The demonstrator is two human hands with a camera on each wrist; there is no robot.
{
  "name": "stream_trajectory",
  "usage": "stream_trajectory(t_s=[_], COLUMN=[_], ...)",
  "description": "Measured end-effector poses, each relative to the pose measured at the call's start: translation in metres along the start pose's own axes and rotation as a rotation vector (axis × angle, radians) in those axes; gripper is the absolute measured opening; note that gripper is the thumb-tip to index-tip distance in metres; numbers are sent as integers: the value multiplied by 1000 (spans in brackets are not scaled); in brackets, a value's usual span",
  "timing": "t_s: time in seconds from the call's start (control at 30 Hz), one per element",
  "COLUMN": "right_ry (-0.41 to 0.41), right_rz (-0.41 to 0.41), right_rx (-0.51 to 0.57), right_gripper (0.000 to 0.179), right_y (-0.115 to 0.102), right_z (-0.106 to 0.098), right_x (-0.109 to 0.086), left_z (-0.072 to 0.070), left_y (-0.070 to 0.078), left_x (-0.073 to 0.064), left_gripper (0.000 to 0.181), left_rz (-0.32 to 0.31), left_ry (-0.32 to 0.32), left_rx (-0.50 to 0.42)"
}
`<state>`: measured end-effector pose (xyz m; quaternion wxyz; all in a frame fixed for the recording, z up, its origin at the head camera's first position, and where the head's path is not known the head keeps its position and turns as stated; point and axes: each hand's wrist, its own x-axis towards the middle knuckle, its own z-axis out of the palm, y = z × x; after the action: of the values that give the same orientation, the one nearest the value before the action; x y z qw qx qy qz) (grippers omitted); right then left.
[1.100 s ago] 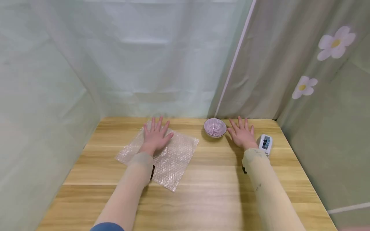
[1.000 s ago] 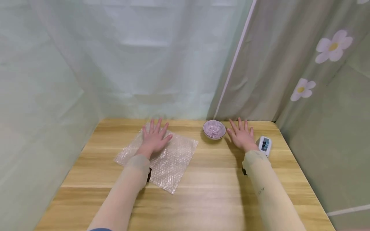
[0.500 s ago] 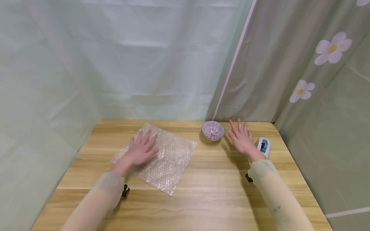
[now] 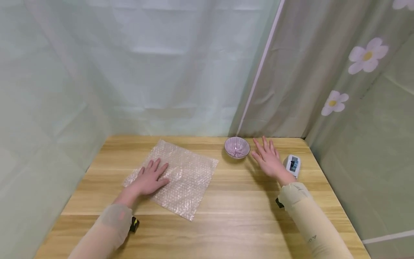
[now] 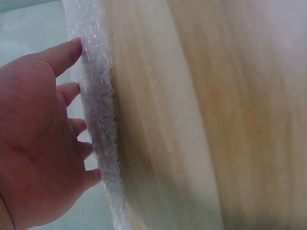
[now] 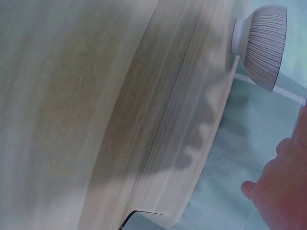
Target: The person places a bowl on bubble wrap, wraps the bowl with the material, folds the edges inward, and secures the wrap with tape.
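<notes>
A square sheet of bubble wrap (image 4: 191, 176) lies flat on the left part of the table. My left hand (image 4: 150, 181) is over its left side with fingers spread; in the left wrist view the fingertips are right at the bubble wrap (image 5: 98, 110). A small purple striped bowl (image 4: 237, 147) stands upright near the back edge. Just right of the bowl, my right hand (image 4: 269, 160) hovers over the table, fingers extended and holding nothing. The right wrist view shows the bowl (image 6: 265, 45) from its side, apart from the right hand (image 6: 288, 187).
Beside my right wrist stands a small white tape dispenser (image 4: 292, 166) with a dark blue middle. The wooden table (image 4: 226, 223) ends at pale curtains (image 4: 168, 72) behind and on both sides.
My left hand has slid toward me and to the left across the bubble wrap. The right hand has drawn back slightly, lifting off the table. Bowl and dispenser stay in place.
</notes>
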<state>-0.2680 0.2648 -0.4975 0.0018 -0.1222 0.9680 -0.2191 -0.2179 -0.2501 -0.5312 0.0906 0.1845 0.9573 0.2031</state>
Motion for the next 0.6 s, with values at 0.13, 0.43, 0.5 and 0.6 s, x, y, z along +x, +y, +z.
stream_trajectory(t_s=[0.13, 0.43, 0.5, 0.6], right_ry=[16, 10, 8, -1], right_rz=[2, -8, 5, 34], right_rx=[11, 16, 15, 17], right_gripper=[66, 72, 72, 71], right_y=[-6, -32, -36, -42], right_z=[1, 5, 5, 4], right_x=[-5, -20, -23, -28], left_z=[4, -2, -2, -2], left_y=[-1, -1, -2, -5], left_x=[0, 0, 0, 0], left_gripper=[77, 75, 76, 77], left_rz=[-10, -25, -18, -10], left_ry=[1, -38, -46, -60], left_rx=[3, 53, 55, 53])
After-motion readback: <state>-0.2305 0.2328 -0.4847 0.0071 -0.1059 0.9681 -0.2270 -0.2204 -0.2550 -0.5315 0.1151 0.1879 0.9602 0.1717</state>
